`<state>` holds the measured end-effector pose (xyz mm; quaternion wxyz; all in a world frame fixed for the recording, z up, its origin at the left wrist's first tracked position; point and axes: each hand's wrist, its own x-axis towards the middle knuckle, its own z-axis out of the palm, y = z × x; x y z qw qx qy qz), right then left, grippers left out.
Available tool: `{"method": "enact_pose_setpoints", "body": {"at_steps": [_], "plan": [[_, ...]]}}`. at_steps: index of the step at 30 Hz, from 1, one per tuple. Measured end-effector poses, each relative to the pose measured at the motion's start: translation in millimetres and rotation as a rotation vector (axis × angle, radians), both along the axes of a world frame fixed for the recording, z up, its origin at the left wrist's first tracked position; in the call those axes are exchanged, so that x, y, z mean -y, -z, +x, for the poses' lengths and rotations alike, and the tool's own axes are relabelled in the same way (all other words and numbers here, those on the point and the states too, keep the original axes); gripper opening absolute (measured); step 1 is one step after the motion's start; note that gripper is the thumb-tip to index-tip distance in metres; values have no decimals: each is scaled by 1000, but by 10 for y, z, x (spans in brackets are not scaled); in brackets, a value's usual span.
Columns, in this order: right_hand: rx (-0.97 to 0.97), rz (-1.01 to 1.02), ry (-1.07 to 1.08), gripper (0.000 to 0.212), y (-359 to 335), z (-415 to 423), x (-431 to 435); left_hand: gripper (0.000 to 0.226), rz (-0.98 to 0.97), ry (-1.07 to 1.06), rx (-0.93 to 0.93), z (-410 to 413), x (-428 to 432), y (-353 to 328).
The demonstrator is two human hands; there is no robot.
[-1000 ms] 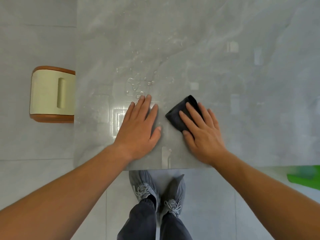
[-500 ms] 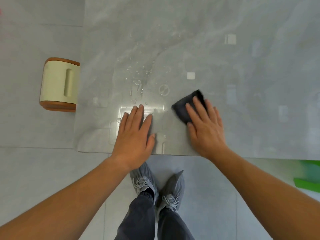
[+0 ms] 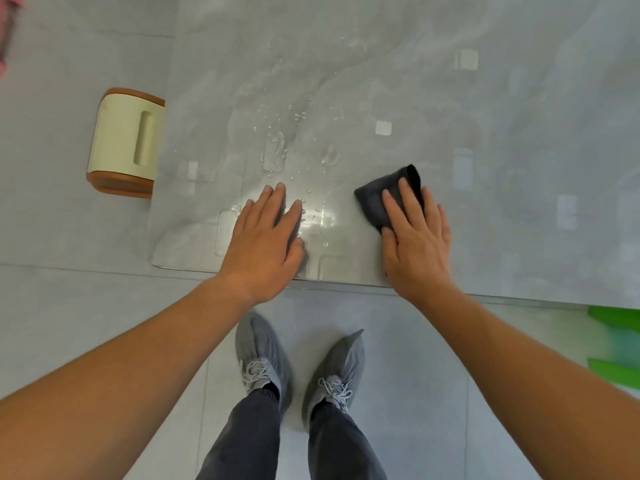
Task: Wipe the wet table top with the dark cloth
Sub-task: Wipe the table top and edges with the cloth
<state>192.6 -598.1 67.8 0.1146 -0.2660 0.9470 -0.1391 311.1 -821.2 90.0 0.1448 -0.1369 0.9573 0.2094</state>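
The dark cloth point(image 3: 379, 199) lies folded on the grey marbled table top point(image 3: 433, 98), close to the near edge and somewhat left of that edge's middle as far as the view shows. The right hand point(image 3: 417, 244) presses flat on it, fingers together and extended, palm down; the fingertips point(image 3: 403, 183) cover the cloth's near-right part, while its far corner and left side stick out from under them. The hand is laid on the cloth, not clenched around it.

Water droplets point(image 3: 277, 150) and small puddles are scattered on the table top beyond and between the two hands, thickest toward the near left corner, with a bright glare patch among them.

The left hand point(image 3: 263, 244) rests palm down on the table near the left corner of the near edge, fingers straight and close together, holding nothing. Its wrist crosses the table's near edge. The two hands are apart, with wet surface between them.

Past the table's left edge stands a cream stool with a brown rim point(image 3: 124, 143), partly tucked under the top. Below the near edge, the person's grey shoes point(image 3: 263, 358) and dark trousers stand on the tiled floor. A green object point(image 3: 616, 320) shows at the right, blurred.
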Motion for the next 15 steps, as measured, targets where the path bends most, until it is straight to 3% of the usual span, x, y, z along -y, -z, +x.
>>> {"method": "enact_pose_setpoints", "body": {"at_steps": [3,8,11,15], "plan": [[11,15,124,56,2,259,169,62,6,7,6,9,9,-1],[-36,11,-176,57,31,863,300,58,49,35,-39,58,96,-14],[-13,12,-216,55,16,700,407,59,21,18,-70,111,249,-38],[40,-10,6,55,28,306,694,64,-84,-20,-29,73,605,-26]]}}
